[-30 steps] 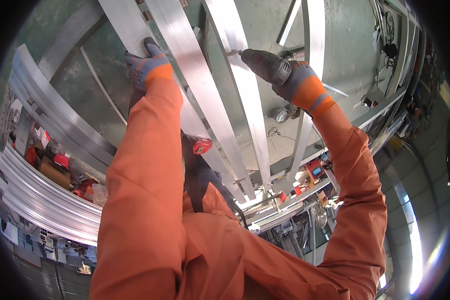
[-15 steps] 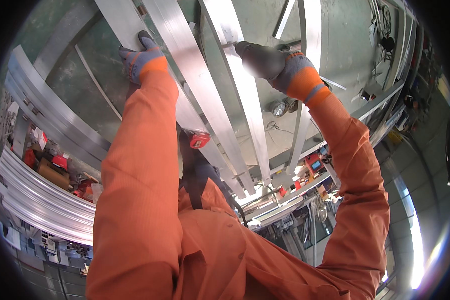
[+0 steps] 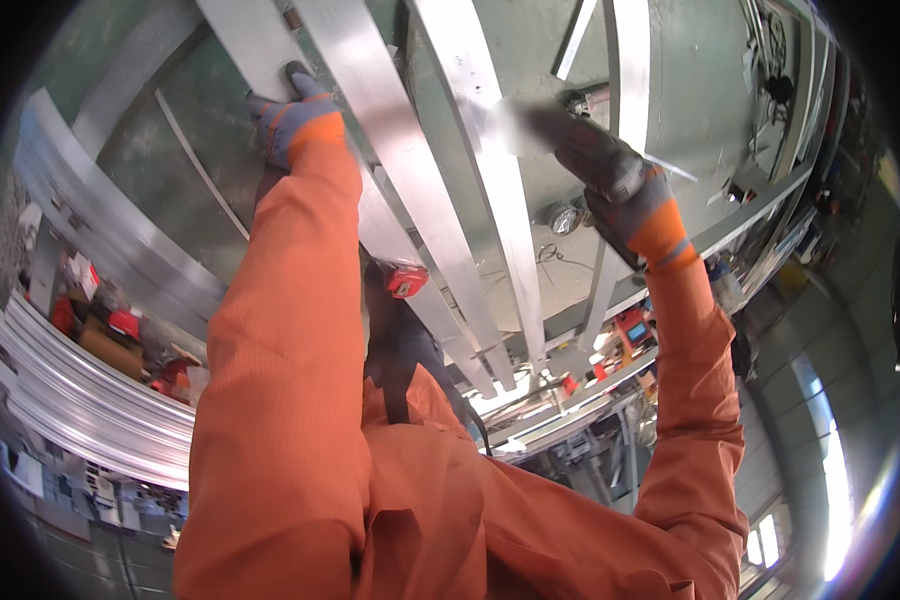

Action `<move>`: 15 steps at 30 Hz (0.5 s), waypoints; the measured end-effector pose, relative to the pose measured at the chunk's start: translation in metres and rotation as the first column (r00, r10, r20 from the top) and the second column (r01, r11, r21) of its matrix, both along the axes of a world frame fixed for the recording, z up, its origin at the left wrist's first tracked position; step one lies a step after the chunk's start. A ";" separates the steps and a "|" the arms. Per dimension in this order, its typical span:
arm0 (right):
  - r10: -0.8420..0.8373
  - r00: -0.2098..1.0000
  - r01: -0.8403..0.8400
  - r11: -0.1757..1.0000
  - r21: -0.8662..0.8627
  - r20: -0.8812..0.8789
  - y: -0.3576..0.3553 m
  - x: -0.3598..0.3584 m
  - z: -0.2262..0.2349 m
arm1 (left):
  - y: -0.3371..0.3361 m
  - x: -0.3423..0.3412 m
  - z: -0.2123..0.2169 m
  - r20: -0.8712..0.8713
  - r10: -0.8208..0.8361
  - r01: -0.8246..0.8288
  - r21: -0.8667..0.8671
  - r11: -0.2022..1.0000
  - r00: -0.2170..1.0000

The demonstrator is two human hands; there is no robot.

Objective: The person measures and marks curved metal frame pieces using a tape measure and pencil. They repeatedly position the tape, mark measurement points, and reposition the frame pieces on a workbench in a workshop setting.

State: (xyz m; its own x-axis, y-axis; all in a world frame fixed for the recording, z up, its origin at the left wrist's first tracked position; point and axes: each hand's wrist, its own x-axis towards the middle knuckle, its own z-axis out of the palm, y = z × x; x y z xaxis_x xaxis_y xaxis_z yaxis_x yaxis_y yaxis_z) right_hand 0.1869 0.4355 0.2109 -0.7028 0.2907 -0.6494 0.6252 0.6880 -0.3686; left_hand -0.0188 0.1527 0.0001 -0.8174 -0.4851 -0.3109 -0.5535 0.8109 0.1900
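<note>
My left hand (image 3: 300, 122), in a grey and orange glove, is closed round the edge of a flat silver metal bar (image 3: 245, 42). In my right hand (image 3: 642, 210), gloved the same way, is a dark power drill (image 3: 598, 160). Its front end points left toward another long metal bar (image 3: 500, 170), and a blurred patch hides the tip. From this view I cannot tell whether the drill touches that bar. Between my hands runs a further parallel bar (image 3: 370, 80). A red tape measure (image 3: 405, 281) sits by the near part of the left bars, close to my body.
Stacked metal profiles (image 3: 90, 380) lie at the left, beside a brown box (image 3: 110, 346) with red items. A round lamp-like object (image 3: 562, 217) is below the drill. One more upright bar (image 3: 630, 70) stands right of it. Cluttered shelving with a red device (image 3: 632, 328) is near right.
My right hand has drawn the drill to the right and nearer me, away from the bar it was against. My left hand keeps its grip on the bar.
</note>
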 end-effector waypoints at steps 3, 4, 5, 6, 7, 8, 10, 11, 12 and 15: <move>-0.429 0.903 0.424 0.892 -0.160 0.005 -0.025 0.060 0.028 | 0.009 -0.008 0.018 0.108 0.065 -0.078 0.125 0.989 0.992; -0.562 0.827 0.554 0.806 -0.208 0.025 -0.041 0.076 0.039 | 0.010 -0.008 0.016 0.085 0.048 -0.057 0.104 0.993 0.995; -0.653 0.756 0.641 0.728 -0.243 0.040 -0.062 0.092 0.048 | 0.007 -0.003 0.009 0.063 0.030 -0.034 0.077 0.996 0.998; -0.641 0.768 0.621 0.747 -0.238 -0.007 -0.082 0.112 0.049 | 0.008 -0.003 0.007 0.038 0.008 -0.010 0.052 0.999 0.999; -0.633 0.772 0.606 0.760 -0.233 -0.055 -0.102 0.134 0.049 | 0.014 -0.005 0.017 0.117 0.038 -0.053 0.124 0.991 0.992; -0.632 0.765 0.643 0.747 -0.169 0.123 -0.117 0.145 0.057 | 0.015 -0.006 0.015 0.079 0.039 -0.043 0.061 0.997 0.996; -0.651 0.750 0.660 0.720 -0.214 0.118 -0.158 0.185 0.062 | 0.011 -0.001 0.003 -0.004 0.030 -0.030 -0.061 0.998 1.000; -0.652 0.758 0.644 0.744 -0.178 0.020 -0.181 0.202 0.066 | 0.010 -0.001 0.005 0.012 0.046 -0.046 0.013 0.999 0.999; -0.686 0.728 0.677 0.717 -0.170 0.005 -0.203 0.219 0.071 | 0.009 0.000 0.002 -0.026 0.069 -0.068 0.047 0.997 0.997; -0.806 0.591 0.789 0.584 -0.190 -0.023 -0.259 0.260 0.078 | -0.010 0.001 -0.007 -0.080 -0.037 0.042 0.059 0.997 0.996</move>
State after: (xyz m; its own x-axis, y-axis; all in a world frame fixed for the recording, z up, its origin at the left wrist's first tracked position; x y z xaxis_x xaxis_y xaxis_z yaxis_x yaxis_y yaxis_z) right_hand 0.4473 0.1764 0.2890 -0.2945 0.6747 -0.6768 0.8511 -0.1369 -0.5068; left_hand -0.0180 0.1427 -0.0072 -0.8585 -0.4344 -0.2723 -0.5028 0.8172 0.2816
